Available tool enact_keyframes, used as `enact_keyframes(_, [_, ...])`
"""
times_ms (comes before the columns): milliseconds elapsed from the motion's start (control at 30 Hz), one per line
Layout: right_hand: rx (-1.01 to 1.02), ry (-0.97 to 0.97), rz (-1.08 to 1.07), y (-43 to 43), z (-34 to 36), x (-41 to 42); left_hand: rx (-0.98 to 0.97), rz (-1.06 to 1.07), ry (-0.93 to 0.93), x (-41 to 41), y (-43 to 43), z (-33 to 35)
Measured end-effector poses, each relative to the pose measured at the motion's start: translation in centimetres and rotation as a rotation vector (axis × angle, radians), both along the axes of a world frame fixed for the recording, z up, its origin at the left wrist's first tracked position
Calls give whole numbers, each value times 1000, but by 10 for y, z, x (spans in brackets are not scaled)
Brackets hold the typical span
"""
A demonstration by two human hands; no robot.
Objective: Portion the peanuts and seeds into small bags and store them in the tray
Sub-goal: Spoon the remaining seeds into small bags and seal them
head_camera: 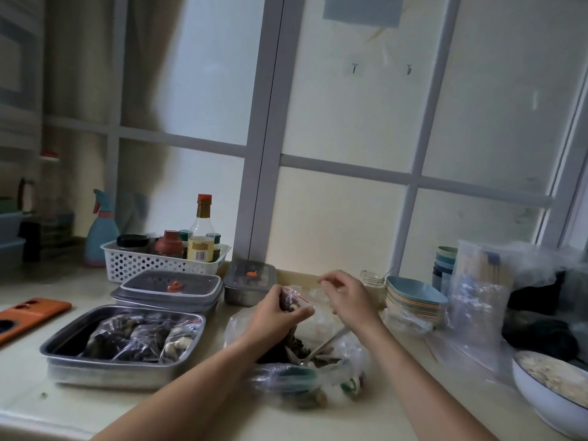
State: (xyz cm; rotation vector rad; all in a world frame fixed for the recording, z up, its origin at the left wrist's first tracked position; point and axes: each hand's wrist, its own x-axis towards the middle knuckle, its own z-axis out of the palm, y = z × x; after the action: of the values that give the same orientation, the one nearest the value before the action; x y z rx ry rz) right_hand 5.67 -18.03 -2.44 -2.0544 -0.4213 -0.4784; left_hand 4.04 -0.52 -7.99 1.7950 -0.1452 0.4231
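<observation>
Left hand (273, 315), fingers clamped on a small zip bag (291, 299) of dark seeds, above a large open bag (237, 329), right hand (348, 299) just beside, fingers curled, unclear if pinching anything, metal tray (105, 366) holding filled bags (143, 338) at left

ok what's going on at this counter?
A person is bagging snacks by hand. The left hand grips a small zip bag with dark contents, held over a large open plastic bag of loose mix. The right hand is beside the small bag with its fingers curled; whether it pinches the bag's edge is unclear. The metal tray to the left already holds several filled bags.
</observation>
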Motion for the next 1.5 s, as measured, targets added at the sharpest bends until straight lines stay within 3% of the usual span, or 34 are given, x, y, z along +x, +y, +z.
enact_keyframes(67, [-92,85,223,9,8,-5,-27,-19,-6,1,-1,-1])
enact_keyframes(133, [-246,120,292,16,7,-8,-74,-51,-4,2,1,-1])
enact_keyframes(600, [-412,-12,294,-12,-5,3,-10,-177,87,5,8,4])
enact_keyframes(1067, [-155,48,393,-22,-9,10,9,-183,109,-4,12,10])
enact_keyframes(1267, [-190,69,423,-15,-12,7,-29,-265,143,-11,10,13])
enact_keyframes(1500, [38,29,447,-19,-7,7,-104,-309,113,-18,9,20])
